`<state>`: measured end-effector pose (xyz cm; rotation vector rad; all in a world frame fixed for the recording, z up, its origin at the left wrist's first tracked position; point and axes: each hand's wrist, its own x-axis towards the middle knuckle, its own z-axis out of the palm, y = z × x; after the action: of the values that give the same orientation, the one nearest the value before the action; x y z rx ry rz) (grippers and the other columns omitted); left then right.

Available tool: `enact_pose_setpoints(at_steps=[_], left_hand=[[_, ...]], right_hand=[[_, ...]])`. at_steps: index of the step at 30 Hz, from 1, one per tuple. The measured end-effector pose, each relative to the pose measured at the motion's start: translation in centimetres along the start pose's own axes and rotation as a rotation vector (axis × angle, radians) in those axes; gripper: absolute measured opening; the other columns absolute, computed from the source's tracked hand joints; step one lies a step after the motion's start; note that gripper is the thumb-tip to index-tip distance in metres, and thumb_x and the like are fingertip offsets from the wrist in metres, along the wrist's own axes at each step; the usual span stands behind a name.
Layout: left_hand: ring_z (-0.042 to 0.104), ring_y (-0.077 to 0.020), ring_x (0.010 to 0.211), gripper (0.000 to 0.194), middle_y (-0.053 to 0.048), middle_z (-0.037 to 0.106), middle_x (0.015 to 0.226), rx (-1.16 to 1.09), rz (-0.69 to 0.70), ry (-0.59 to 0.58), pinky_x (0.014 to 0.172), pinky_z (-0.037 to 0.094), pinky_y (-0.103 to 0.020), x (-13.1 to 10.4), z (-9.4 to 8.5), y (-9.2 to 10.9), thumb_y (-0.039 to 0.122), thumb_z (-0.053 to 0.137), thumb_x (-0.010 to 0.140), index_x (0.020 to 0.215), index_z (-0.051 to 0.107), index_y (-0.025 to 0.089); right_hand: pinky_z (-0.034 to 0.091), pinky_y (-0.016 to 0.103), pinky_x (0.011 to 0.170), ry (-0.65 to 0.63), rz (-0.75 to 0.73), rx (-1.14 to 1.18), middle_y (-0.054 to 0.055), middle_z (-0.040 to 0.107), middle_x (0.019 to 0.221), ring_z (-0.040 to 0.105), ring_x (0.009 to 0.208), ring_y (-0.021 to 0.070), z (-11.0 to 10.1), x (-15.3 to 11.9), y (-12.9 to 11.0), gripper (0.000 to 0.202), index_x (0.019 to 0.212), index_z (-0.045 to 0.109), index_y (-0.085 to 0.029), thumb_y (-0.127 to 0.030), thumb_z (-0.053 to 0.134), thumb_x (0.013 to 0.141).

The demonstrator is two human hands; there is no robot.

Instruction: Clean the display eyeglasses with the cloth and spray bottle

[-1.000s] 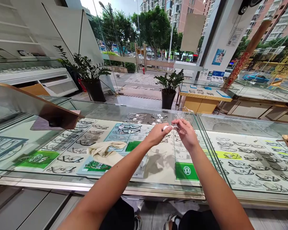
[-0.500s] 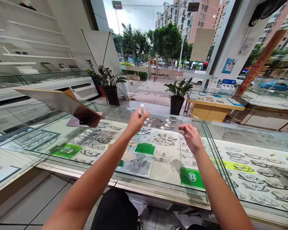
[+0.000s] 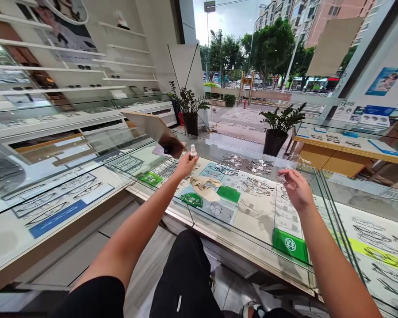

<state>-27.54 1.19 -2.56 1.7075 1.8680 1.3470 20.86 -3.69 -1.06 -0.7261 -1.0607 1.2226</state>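
My left hand [image 3: 185, 165] is closed around a small white bottle [image 3: 193, 150], upright over the glass counter near the mirror. Over the right part of the counter, my right hand [image 3: 297, 187] pinches a thin, clear pair of glasses [image 3: 281, 177], whose outline is faint. A crumpled beige cloth [image 3: 205, 187] lies on the glass, right of and nearer than my left hand. Beside the cloth is a green rectangle [image 3: 228, 193]. Rows of eyeglasses [image 3: 257, 186] show beneath the glass between my hands.
A tilted mirror [image 3: 155, 130] stands at the counter's left part. Potted plants [image 3: 189, 121] stand behind it. Another glass case [image 3: 378, 212] adjoins on the right, and wall shelves [image 3: 126, 64] hang at the left. A wooden table [image 3: 345, 148] is beyond.
The view has turned left, bringing more shelves and the whole cloth into sight. My left hand with the bottle has moved left over the counter, closer to the mirror. My right hand still holds the glasses.
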Motion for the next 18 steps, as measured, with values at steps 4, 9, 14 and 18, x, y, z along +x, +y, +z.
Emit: enact_pose_setpoints(at_steps=[4,9,14,18], left_hand=[[0.067,-0.0253,0.097,0.026,-0.010,0.074,0.104,0.050,-0.049,0.044,0.094,0.051,-0.036,-1.3,-0.8,-2.4,0.038,0.065,0.085,0.102,0.065,0.019],[0.070,-0.0269,0.105,0.030,-0.013,0.076,0.114,0.087,-0.098,0.091,0.098,0.051,-0.037,-2.1,-1.0,-4.1,0.036,0.067,0.085,0.109,0.066,0.018],[0.070,-0.0280,0.108,0.029,-0.013,0.077,0.115,0.096,-0.116,0.099,0.098,0.051,-0.038,-2.1,-0.7,-4.4,0.036,0.068,0.087,0.109,0.066,0.018],[0.069,-0.0308,0.115,0.036,-0.016,0.075,0.121,0.089,-0.129,0.096,0.100,0.051,-0.039,-2.7,-0.6,-3.5,0.038,0.069,0.088,0.118,0.064,0.018]], right_hand=[[0.057,0.032,0.084,-0.019,-0.006,-0.035,0.006,0.077,0.110,0.069,0.103,0.0211,-0.2,0.0,0.2,0.017,0.091,0.078,-0.027,-0.043,0.079,0.087],[0.057,0.033,0.084,-0.023,-0.002,-0.042,0.006,0.077,0.109,0.070,0.101,0.0209,-0.2,-0.1,0.3,0.018,0.090,0.077,-0.027,-0.044,0.080,0.085],[0.057,0.033,0.088,-0.022,-0.001,-0.034,0.005,0.077,0.108,0.069,0.104,0.0210,-0.3,0.1,0.5,0.018,0.090,0.078,-0.028,-0.044,0.082,0.085],[0.058,0.033,0.089,-0.024,-0.008,-0.048,0.006,0.077,0.108,0.070,0.106,0.0217,-0.3,0.0,0.5,0.018,0.091,0.078,-0.027,-0.044,0.080,0.085]])
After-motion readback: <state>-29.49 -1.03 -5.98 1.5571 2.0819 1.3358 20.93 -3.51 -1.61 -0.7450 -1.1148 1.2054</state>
